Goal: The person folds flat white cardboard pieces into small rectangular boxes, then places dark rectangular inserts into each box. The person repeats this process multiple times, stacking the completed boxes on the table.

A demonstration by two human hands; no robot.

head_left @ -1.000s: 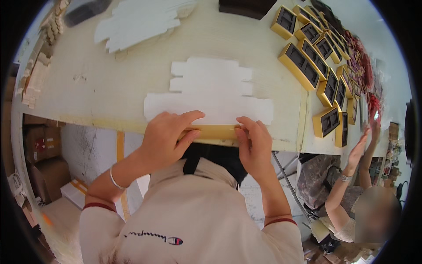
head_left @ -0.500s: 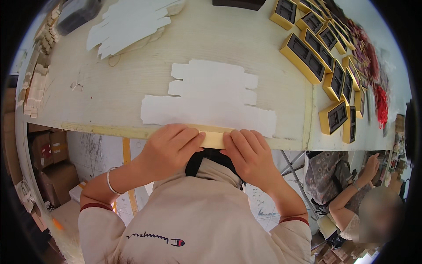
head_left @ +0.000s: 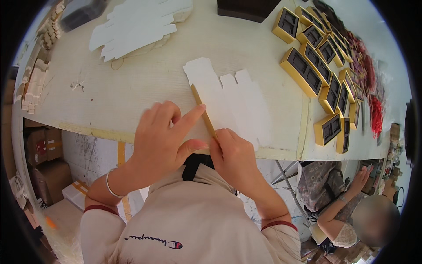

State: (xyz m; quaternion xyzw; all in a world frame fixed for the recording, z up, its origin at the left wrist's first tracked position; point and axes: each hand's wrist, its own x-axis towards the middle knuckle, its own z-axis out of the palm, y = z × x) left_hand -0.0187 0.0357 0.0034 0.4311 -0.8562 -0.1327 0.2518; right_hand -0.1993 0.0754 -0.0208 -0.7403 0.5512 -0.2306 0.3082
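Note:
A flat, die-cut cardboard box blank [head_left: 235, 99], white on its upper face, lies slanted on the table in front of me. Along its left side a narrow gold flap [head_left: 203, 110] is folded up. My left hand [head_left: 159, 138] is open, thumb and index finger apart, with the index fingertip at that gold fold. At the near end of the flap, my right hand [head_left: 235, 159] is closed on the blank's corner by the table edge. The part under my right fingers is hidden.
More white box blanks [head_left: 136, 28] are stacked at the back left. Gold boxes with black inserts [head_left: 301, 72] crowd the right side. A dark box [head_left: 248, 9] stands at the far edge, and pale blocks [head_left: 35, 86] line the left. Another person's hand [head_left: 361, 177] shows at lower right.
The blank has turned from square-on to slanted, its gold flap swinging from the near edge to the left side. My left hand has let go and opened; my right still holds the blank.

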